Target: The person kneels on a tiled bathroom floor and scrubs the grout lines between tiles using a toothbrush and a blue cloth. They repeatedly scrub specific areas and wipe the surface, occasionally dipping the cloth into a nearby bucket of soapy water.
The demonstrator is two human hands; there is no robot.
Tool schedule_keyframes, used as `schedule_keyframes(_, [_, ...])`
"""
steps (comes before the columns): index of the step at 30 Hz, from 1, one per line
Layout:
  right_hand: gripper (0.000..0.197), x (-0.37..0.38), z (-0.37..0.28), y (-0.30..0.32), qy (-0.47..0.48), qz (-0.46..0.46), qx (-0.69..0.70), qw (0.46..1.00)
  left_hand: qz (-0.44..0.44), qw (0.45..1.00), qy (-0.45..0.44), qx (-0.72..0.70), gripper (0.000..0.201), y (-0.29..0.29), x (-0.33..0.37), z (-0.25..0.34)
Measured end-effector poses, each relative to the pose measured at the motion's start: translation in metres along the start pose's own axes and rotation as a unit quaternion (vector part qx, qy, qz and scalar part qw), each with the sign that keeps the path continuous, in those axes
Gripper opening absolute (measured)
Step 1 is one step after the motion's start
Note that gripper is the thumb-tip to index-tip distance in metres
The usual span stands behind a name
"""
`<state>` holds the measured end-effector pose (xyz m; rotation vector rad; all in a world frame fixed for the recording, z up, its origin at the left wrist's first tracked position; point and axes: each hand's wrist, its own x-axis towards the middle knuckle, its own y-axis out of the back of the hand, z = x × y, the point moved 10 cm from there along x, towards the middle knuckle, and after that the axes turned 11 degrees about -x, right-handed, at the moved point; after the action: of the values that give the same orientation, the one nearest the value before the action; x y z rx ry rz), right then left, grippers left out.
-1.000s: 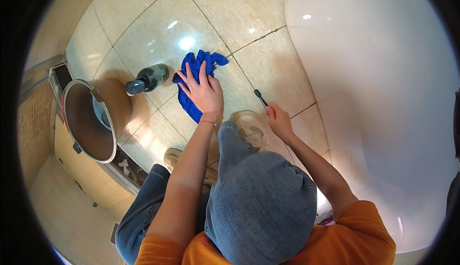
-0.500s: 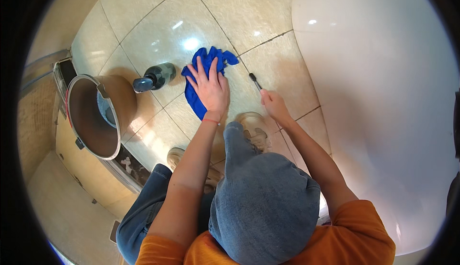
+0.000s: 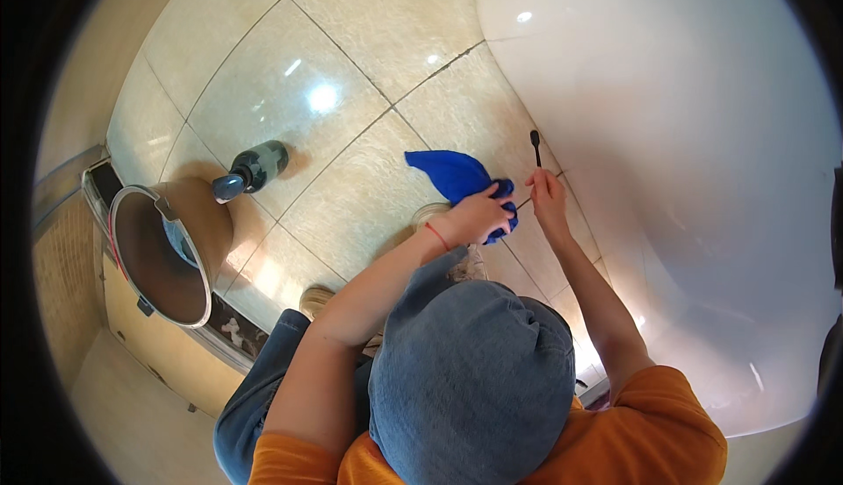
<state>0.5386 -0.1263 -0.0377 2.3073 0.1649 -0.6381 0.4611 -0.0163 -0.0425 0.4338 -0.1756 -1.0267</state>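
My left hand (image 3: 477,217) is closed over a bright blue cloth (image 3: 450,172), which bunches around its fingers while one end spreads away to the upper left. Just to the right, my right hand (image 3: 548,201) grips a slim brush (image 3: 535,146) by its handle. The brush's small black head points away from me, near the base of the large white curved surface. My fingers hide most of its handle. The two hands are close together but apart, over the tiled floor (image 3: 351,169) beyond my knee.
A dark bottle (image 3: 262,165) with a bluish cap lies or stands on the tiles at the left. Beside it is a bucket (image 3: 211,213) with something light blue inside. A glossy white curved surface (image 3: 667,134) borders the right. My shoe (image 3: 315,300) is near the bucket.
My left hand has moved right and nearer to me, gathering the cloth that lay flat under its spread fingers. My right hand has shifted right with the brush, toward the white surface.
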Motion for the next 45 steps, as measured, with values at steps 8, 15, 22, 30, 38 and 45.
schedule_keyframes(8, [0.034,-0.069,-0.018,-0.013,0.151,0.004,-0.127,0.980,0.190,0.977,0.087,0.038,0.033,0.110,-0.047,-0.008])
schedule_keyframes(15, [0.054,-0.041,-0.032,-0.040,0.146,-0.025,-0.282,0.948,0.205,0.968,0.135,0.042,0.029,0.126,-0.068,-0.038])
schedule_keyframes(22, [0.072,-0.059,0.056,0.022,0.073,0.006,-0.312,0.947,0.247,0.955,0.071,0.145,0.008,0.186,-0.080,0.000])
schedule_keyframes(30, [0.081,-0.112,0.072,-0.021,0.076,0.036,-0.303,0.949,-0.020,0.942,0.201,0.268,0.017,0.206,-0.162,0.013])
schedule_keyframes(38, [0.073,-0.031,0.038,-0.029,0.056,0.044,-0.316,0.946,0.019,0.958,0.168,0.231,0.024,0.177,-0.152,-0.019])
schedule_keyframes(45, [0.067,-0.100,0.039,-0.045,0.081,0.006,-0.348,0.934,-0.058,0.927,0.178,0.326,0.028,0.148,-0.098,-0.010])
